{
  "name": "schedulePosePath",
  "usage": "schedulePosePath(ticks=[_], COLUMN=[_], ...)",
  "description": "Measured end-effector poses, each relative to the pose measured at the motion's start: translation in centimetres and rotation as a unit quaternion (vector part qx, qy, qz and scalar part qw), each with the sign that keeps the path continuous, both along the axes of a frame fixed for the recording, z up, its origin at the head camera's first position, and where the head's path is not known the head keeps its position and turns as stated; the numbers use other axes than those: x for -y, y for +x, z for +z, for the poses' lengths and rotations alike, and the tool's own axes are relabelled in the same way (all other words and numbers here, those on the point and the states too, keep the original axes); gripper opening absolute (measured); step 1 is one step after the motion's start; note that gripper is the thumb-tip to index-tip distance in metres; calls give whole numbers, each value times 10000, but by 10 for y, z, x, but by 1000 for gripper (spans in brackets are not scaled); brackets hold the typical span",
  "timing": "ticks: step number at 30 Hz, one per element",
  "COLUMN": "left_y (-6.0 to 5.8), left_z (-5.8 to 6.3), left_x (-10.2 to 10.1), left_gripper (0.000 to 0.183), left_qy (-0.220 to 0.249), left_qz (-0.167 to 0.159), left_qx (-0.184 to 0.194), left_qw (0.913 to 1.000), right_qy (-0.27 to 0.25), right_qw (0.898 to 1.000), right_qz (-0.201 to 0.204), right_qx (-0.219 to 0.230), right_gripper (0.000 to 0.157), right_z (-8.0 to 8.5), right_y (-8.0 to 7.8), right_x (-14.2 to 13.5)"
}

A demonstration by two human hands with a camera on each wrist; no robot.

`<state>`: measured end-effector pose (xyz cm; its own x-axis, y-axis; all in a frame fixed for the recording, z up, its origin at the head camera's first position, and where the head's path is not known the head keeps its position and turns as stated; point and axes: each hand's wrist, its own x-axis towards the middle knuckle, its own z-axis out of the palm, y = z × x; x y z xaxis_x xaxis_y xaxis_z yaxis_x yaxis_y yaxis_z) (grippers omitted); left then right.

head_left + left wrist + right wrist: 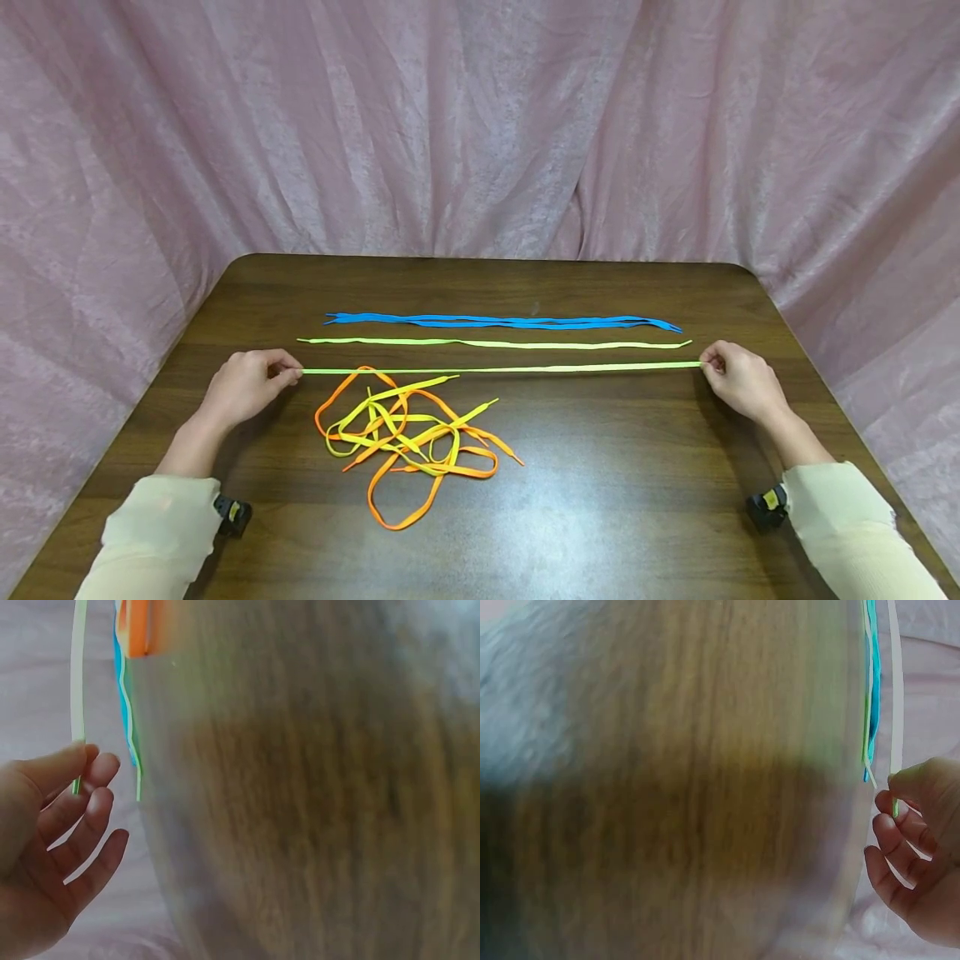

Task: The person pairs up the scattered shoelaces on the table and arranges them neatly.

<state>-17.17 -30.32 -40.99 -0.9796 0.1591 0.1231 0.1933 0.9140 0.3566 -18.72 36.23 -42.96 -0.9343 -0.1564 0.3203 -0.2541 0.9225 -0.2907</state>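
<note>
A pale green shoelace [570, 367] is stretched taut and straight across the table between both hands. My left hand [246, 385] pinches one end between thumb and index finger, the other fingers loosely bent; the left wrist view shows the green tip [76, 786] poking out below the pinch. At the other end, my right hand [741, 379] pinches the lace the same way, its tip [895, 808] visible in the right wrist view. Just beyond lies a second pale green shoelace [525, 345], laid out nearly straight. Farther back, blue shoelaces [480, 322] lie side by side, parallel to it.
Nearer the body, left of centre, orange shoelaces [407, 518] and yellow shoelaces [447, 454] lie in a loose tangle, its top edge overlapping the taut lace in the head view. The brown wooden table [600, 467] ends at rounded far corners before a pink curtain [480, 125].
</note>
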Motion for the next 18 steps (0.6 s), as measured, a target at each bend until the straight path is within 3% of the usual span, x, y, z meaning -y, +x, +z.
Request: schedulePosePath(ticks=[10, 18], left_y=[-17, -30], left_z=[-7, -10], left_x=[3, 1], left_gripper=[6, 8], left_qy=[60, 86], left_qz=[405, 435], left_qx=[-93, -55], left_qw=[9991, 9990], right_qy=[62, 77], right_qw=[9997, 9993], right_qz=[50, -80], right_qx=[229, 363], right_gripper=[2, 4], right_z=[-3, -5], right_y=[-13, -20], right_x=[6, 10])
